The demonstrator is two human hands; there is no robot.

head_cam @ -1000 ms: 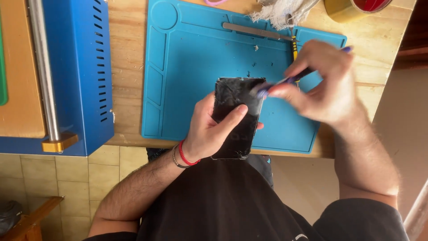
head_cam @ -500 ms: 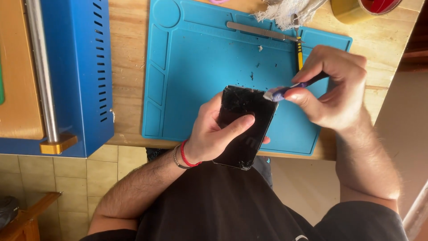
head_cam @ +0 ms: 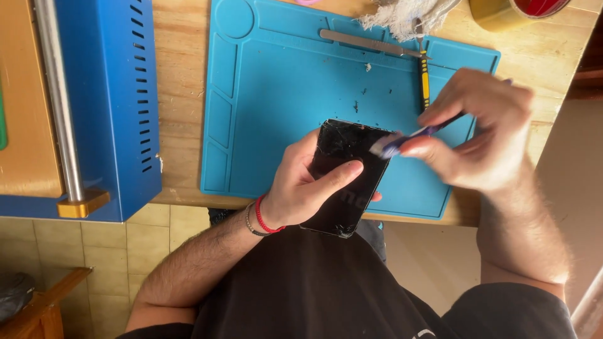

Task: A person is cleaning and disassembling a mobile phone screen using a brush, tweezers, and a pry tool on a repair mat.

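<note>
The left hand (head_cam: 300, 188) grips a black phone (head_cam: 344, 177) with cracked glass, thumb laid across its face and fingers wrapped behind. The phone is held above the near edge of the blue mat (head_cam: 282, 94), tilted, with its lower end past the table's near edge.

The right hand (head_cam: 480, 132) is closed around a thin blue tool (head_cam: 414, 135), pinched between thumb and fingers. The tool's pale tip touches the phone's upper right corner; the tip is blurred.

The mat lies on a wooden table (head_cam: 182, 100), reaching its near edge. Small dark specks lie on the mat's middle. At the mat's far edge lie a flat metal blade (head_cam: 364, 43) and, just beside it to the right, a yellow-handled tool (head_cam: 424, 85). A frayed white cloth (head_cam: 408, 14) overlaps the mat's far edge. A tape roll (head_cam: 515, 11) sits at the table's far right corner. A blue metal box (head_cam: 119, 100) with vent slots stands left of the mat.
</note>
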